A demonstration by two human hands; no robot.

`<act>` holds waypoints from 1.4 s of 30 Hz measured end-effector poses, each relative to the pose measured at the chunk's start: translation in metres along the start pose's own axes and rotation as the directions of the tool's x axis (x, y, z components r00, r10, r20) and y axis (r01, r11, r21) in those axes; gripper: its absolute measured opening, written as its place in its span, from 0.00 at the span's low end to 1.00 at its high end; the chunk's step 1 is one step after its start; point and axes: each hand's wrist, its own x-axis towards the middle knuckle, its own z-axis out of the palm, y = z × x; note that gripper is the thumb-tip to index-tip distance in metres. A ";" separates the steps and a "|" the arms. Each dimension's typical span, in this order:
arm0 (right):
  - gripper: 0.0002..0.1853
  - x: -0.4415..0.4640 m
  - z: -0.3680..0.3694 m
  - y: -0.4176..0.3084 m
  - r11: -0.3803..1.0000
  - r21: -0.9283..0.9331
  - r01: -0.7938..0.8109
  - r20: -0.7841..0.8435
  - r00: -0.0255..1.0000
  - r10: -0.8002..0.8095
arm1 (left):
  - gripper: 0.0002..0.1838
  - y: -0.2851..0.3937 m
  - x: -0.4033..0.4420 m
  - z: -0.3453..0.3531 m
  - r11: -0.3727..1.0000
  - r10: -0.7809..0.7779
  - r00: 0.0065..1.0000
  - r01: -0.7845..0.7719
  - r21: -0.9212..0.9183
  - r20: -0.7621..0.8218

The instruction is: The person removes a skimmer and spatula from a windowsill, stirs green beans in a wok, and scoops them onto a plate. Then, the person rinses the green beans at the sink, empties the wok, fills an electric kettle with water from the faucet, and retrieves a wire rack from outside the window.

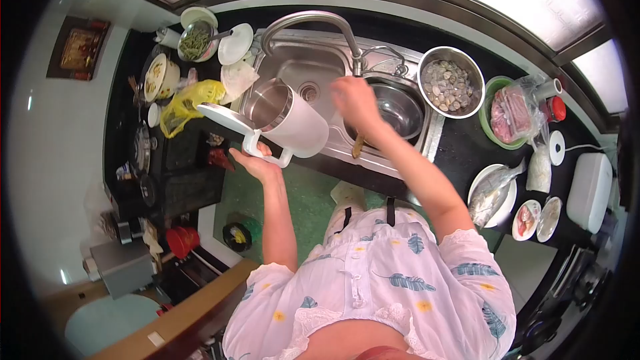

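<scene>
My left hand (260, 163) is wrapped round the handle of a white electric kettle (301, 127). The kettle is tilted over the left sink basin (290, 60), its lid swung open and its steel inside showing. Over the divider between the basins, close to the base of the curved faucet (310, 17), is my right hand (355, 105). Its fingers are blurred and partly hidden, so I cannot make out whether they are closed. A steel bowl (403, 115) sits in the right basin, with a wooden handle (358, 147) in front of it.
Right of the sink stand a steel pot of clams (449, 87), a green basin (491, 87) with bagged meat and a plate with a fish (492, 193). On the left are a yellow plastic bag (190, 107), a bowl of green vegetables (195, 43) and a patterned pot (159, 77).
</scene>
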 end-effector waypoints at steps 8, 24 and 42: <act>0.15 0.031 0.063 0.122 0.788 -0.554 -0.270 -0.070 0.958 0.278 | 0.33 -0.036 0.128 0.024 0.980 -0.149 0.967 0.116 0.163 0.205; 0.10 0.121 0.100 -0.048 0.852 0.424 -0.306 0.188 0.950 0.248 | 0.37 -0.061 0.223 0.045 0.943 -0.306 0.889 0.233 0.239 0.341; 0.08 0.238 0.128 -0.031 0.942 0.007 -0.334 -0.276 0.905 0.323 | 0.44 -0.078 0.304 0.188 0.968 -0.248 0.783 0.215 0.126 0.570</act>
